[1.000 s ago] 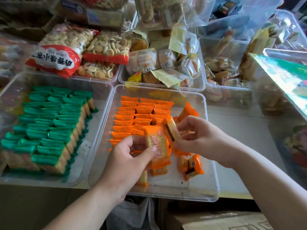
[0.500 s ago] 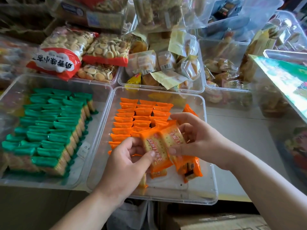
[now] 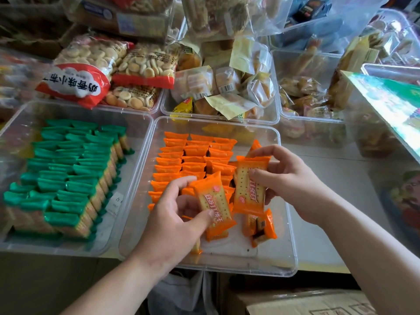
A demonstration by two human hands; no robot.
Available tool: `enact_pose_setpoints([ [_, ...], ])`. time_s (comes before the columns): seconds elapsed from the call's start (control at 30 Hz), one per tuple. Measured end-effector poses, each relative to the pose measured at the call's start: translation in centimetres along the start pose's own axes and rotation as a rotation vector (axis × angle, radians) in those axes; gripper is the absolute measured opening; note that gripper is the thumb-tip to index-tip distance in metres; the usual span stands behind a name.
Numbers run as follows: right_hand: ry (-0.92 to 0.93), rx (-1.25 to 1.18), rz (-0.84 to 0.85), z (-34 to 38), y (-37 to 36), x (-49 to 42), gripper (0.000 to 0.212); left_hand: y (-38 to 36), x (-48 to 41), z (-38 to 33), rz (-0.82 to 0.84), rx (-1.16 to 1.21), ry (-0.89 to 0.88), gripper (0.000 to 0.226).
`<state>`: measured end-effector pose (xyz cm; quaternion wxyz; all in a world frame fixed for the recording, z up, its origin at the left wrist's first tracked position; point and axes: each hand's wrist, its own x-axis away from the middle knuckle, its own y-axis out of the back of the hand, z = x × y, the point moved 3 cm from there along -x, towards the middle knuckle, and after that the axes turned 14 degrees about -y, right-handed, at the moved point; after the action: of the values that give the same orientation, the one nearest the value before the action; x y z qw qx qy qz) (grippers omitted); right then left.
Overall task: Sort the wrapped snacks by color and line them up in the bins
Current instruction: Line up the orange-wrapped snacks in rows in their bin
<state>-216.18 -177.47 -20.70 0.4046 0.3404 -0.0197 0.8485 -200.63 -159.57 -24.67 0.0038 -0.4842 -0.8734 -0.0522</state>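
Here, item by item, from your left.

Left bin (image 3: 27,114): clear plastic, holding green-wrapped cracker packets (image 3: 68,178) stood on edge in close rows.

Centre bin (image 3: 238,258): clear plastic, just beside the left bin. The lined-up orange rows (image 3: 193,155) fill its far-left part, three columns across.

Your left hand (image 3: 172,223): over the near part of the centre bin, thumb and fingers pinching the first orange packet (image 3: 214,203) by its lower half. Its long axis runs near-to-far, the top leaning left.

Your right hand (image 3: 291,178): thumb on the face and fingers behind the second orange packet (image 3: 248,185), held face-up, long axis near-to-far, just beside the first.

Loose orange packets (image 3: 261,226): lying flat on the bin floor below the right hand, not yet lined up.

Relation that counts: the near end of the rows lies just beyond and left of both held packets, by your left fingertips. The left hand is therefore the nearer one. By my judgement its packet goes in first, turned on edge to match the rows.

Behind: bags of small round biscuits (image 3: 91,64), then wrapped pastries (image 3: 222,83), in further bins.
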Motion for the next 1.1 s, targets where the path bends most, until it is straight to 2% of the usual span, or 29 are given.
enact_pose_setpoints([
  [0.07, 0.015, 0.005, -0.036, 0.1, 0.3, 0.1, 0.048, -0.2, 0.3, -0.1, 0.121, -0.086, -0.019, 0.076],
  [0.13, 0.016, 0.017, -0.049, 0.2, 0.6, 0.2, 0.054, -0.5, 0.0, -0.6, 0.270, -0.293, -0.100, 0.072],
  [0.27, -0.024, 0.012, -0.052, 0.1, 1.1, 0.2, 0.032, -1.2, -1.8, -0.9, 0.438, -0.741, -0.420, 0.040],
  [0.33, -0.018, 0.058, -0.084, -0.2, 1.3, 0.1, 0.025, -1.6, -2.5, -0.1, 0.479, -0.943, -0.507, 0.030],
  [0.43, 0.012, 0.166, -0.114, -0.9, 1.5, 0.1, 0.025, -2.1, -3.0, 0.6, 0.547, -1.077, -0.480, 0.031],
  [0.57, -0.008, 0.263, 0.033, -1.0, 1.1, 0.6, 0.041, -2.9, -2.9, 0.8, 0.624, -1.160, -0.349, 0.041],
  [0.67, -0.023, 0.260, 0.102, -0.5, 1.0, 0.6, 0.037, -3.0, -2.8, 0.5, 0.587, -1.095, -0.278, 0.056],
  [0.73, -0.031, 0.208, 0.148, -0.4, 0.6, 0.6, 0.029, -2.2, -2.4, 0.0, 0.454, -0.922, -0.238, 0.059],
  [0.8, -0.036, 0.183, 0.191, -0.5, 0.2, 0.6, 0.025, -1.2, -1.8, -0.8, 0.258, -0.510, -0.164, 0.053],
  [0.87, -0.042, 0.196, 0.243, -0.7, -0.3, 0.6, 0.023, -0.8, -1.0, -1.2, 0.169, -0.059, -0.028, 0.050],
  [0.9, -0.042, 0.212, 0.273, -0.8, -0.6, 0.6, 0.023, -0.7, -0.7, -1.4, 0.144, 0.048, 0.011, 0.045],
  [0.97, -0.033, 0.270, 0.309, -1.0, -1.4, 0.8, 0.025, -0.4, -0.5, -1.3, 0.098, 0.027, -0.010, 0.036],
  [1.1, -0.033, 0.321, 0.359, -1.8, -2.6, 1.2, 0.031, 0.5, -0.7, -0.1, 0.052, -0.012, 0.026, 0.044],
])
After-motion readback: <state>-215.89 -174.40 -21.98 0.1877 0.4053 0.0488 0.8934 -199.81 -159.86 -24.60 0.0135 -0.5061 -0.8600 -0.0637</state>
